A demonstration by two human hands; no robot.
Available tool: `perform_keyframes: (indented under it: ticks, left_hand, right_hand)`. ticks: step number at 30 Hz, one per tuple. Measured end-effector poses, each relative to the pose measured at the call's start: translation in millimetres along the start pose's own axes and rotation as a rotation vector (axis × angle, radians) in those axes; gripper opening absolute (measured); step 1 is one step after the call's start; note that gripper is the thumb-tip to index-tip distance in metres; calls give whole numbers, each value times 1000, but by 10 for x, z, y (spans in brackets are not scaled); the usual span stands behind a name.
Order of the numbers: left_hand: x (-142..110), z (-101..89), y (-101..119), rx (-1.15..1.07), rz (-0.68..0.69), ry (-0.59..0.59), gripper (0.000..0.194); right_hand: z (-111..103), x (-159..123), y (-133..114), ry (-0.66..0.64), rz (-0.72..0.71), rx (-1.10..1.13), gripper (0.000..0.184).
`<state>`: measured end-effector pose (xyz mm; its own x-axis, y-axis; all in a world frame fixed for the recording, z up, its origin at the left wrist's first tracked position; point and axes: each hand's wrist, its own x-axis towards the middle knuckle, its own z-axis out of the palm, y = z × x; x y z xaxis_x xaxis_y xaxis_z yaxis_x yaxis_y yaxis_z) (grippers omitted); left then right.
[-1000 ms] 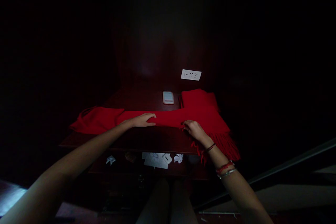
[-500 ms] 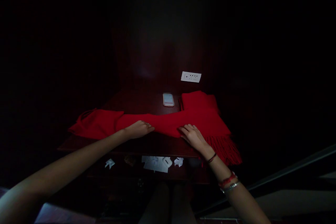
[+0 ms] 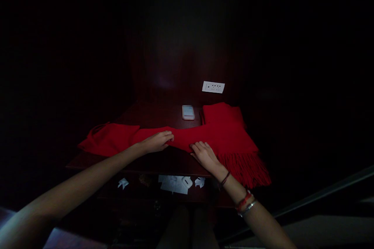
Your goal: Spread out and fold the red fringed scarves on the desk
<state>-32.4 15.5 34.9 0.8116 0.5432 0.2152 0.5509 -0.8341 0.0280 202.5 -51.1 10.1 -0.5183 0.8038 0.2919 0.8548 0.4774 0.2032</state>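
A long red scarf (image 3: pixel 230 138) with a fringed end lies across the dark table, its middle part narrowed between my hands. My left hand (image 3: pixel 160 141), with a ring on one finger, is closed on the near side of this narrow part, the fingertips curled into the cloth. To its right, my right hand (image 3: pixel 206 156) rests on the scarf's near edge. Its fingers stretch over the red fabric and the thumb sits apart below them. Folds hide the scarf's layers, and the left end is bunched with a loop of cloth.
A phone-like object (image 3: pixel 188 112) with a lit face lies behind the scarf. A white socket plate (image 3: pixel 213 87) is on the back wall. Below the table edge (image 3: pixel 137 170) are papers (image 3: pixel 173 185), a white case (image 3: pixel 187 182) and crumpled tissues (image 3: pixel 200 182). Surroundings are very dark.
My right hand has slid left along the scarf's near edge, closer to my left hand. My left hand has shifted slightly up and right onto the cloth.
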Motion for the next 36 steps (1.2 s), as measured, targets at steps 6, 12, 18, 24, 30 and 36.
perform_keyframes:
  ticks: [6,12,18,24,30,36]
  left_hand:
    - [-32,16,-5,-159,58,-206,14]
    - [25,167,-198,-203,-45,-359,40]
    - [85,188,-463,47,-516,-526,54]
    - [167,245,-116,-114,-130,-436,51]
    - [88,162,-308,-54,-281,-589,68]
    - [302,322,-113,-86,-23,-352,43]
  right_hand:
    - [18,119,-106,-53,20,-24,19]
    - [62,17,-53,-78,-82,-22,17]
    - [130,-21,-77,-85,-74,-5,21]
    - [196,-34,-66,-112,-70,53,34]
    - [159,-73,-98,-133,-23,101,37]
    - [164,-56,-109,-134,42,100,35]
